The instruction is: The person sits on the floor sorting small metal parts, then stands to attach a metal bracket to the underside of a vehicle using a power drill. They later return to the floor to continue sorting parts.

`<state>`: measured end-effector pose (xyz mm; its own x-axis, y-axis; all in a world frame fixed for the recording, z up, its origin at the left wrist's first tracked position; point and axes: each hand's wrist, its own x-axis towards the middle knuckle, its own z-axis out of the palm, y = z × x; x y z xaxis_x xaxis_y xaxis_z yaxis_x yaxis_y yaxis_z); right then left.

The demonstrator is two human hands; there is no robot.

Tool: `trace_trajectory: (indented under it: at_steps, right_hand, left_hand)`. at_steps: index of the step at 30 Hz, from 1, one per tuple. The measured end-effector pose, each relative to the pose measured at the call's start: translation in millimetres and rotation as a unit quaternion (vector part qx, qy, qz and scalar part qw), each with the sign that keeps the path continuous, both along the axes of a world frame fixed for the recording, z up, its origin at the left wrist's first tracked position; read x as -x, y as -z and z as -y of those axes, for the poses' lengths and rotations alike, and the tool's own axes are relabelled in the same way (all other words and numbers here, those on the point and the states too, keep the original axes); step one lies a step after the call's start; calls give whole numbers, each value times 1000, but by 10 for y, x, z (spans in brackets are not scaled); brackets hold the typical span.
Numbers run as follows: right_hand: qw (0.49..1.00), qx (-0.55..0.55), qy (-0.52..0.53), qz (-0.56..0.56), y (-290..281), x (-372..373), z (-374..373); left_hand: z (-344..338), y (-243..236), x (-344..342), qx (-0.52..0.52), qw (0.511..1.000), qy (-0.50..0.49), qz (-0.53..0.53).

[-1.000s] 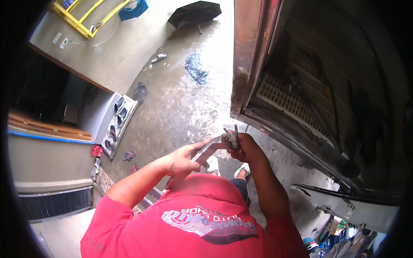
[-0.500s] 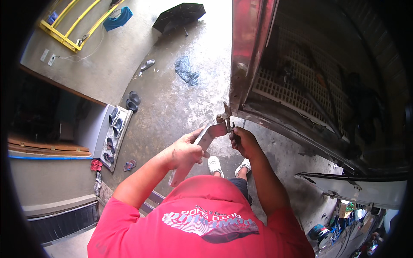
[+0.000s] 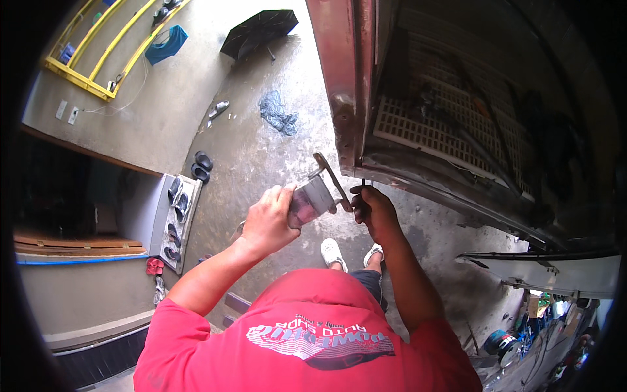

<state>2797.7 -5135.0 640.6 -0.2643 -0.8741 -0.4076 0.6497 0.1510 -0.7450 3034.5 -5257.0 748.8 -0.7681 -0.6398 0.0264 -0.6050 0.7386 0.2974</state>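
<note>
My left hand [image 3: 266,219] is closed around a grey metal hinge bracket [image 3: 312,200], which has a flat, shiny face and reddish reflections. At the bracket's far end, a narrow brownish plate [image 3: 334,182] sticks out at an angle toward my right hand [image 3: 375,212]. The fingers of that hand are pinched together on a small dark pin-like piece [image 3: 364,183], whose lower part they hide. Just beyond is the corner of a red vehicle body [image 3: 346,130], apart from the bracket.
A dark opening with a white slatted panel [image 3: 408,130] fills the right side. A white panel [image 3: 555,284] juts out below it. Sandals [image 3: 175,215] line a step at left. A black umbrella [image 3: 258,32] and crumpled plastic [image 3: 277,112] lie on the concrete floor.
The bracket has come away from the vehicle's corner and turned in my left hand, its plate now slanting down to the right. My right hand stays near the corner. The view has shifted slightly.
</note>
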Motion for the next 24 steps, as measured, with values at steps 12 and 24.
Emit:
trace_trajectory:
  at_steps: [12, 24]
  right_hand:
    - [944, 62, 126, -299, 274, -530, 189]
    - [964, 99, 153, -194, 180, -509, 378]
  left_hand:
    - [62, -279, 263, 32, 998, 30, 41]
    - [57, -298, 299, -22, 999, -24, 4]
